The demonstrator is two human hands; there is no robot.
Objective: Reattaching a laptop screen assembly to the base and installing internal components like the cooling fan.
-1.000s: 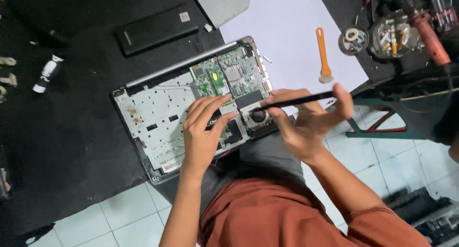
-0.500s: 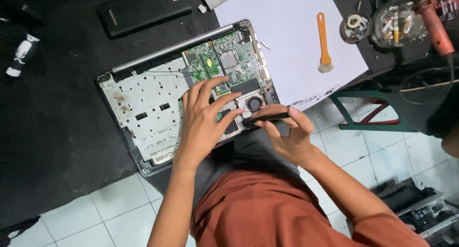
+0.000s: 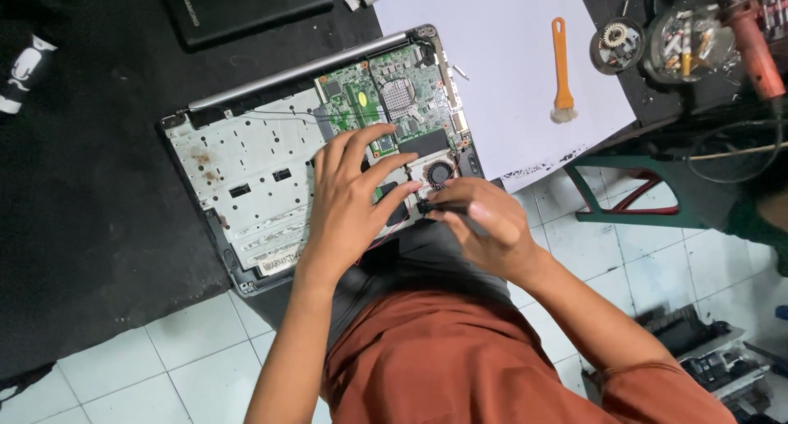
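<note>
My left hand (image 3: 353, 190) spread flat, steadying opened laptop (image 3: 271, 174) at desk (image 3: 98, 210) edge. My right hand (image 3: 480, 227) pinches black tool (image 3: 433, 206) near fan (image 3: 441, 173). Board (image 3: 386, 104) looks fragile; I'd grip chassis edges only.

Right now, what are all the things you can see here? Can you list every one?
opened laptop: one, silver-white inside, on the black mat, bottom cover off
circuit board: one, green, in the laptop's upper right part
small fan: one, dark and round, below the board
black mat: one, covering the table
flat black device: one, at the top edge
white sheet: one, right of the laptop
brush: one, orange handle, lying on the sheet
round parts tray: one, clear, top right
floor tiles: many, white, below
left hand: spread flat on the laptop
right hand: pinching a small black tool beside the fan
</note>
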